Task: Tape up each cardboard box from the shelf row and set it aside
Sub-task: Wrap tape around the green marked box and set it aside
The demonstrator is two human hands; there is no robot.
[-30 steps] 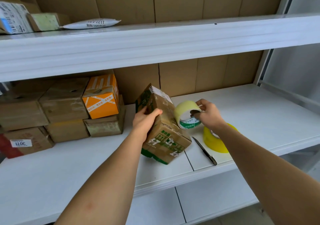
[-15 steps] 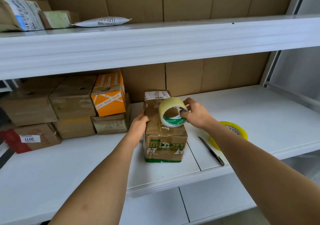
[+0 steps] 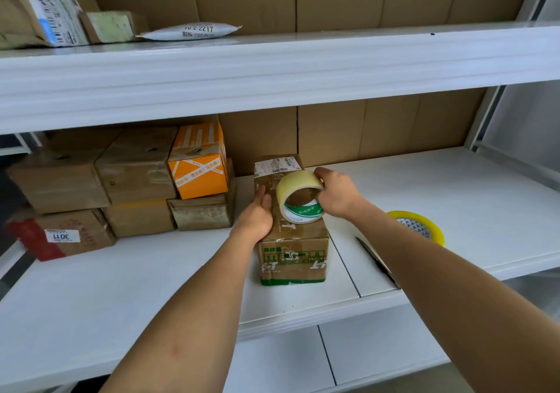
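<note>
White metal shelf (image 3: 121, 286) backed by brown cardboard panels (image 3: 378, 129) holds stacked boxes (image 3: 136, 180).

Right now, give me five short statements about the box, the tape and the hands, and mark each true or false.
1. The right hand holds the tape roll over the cardboard box. True.
2. The left hand grips the knife. False: it rests against the box's left side; the knife lies on the shelf.
3. The box stands upright on the shelf. True.
4. The yellow tape roll sits on top of the orange box. False: it lies on the shelf, right of the knife.
5. The orange box is stacked on a brown box. True.
</note>
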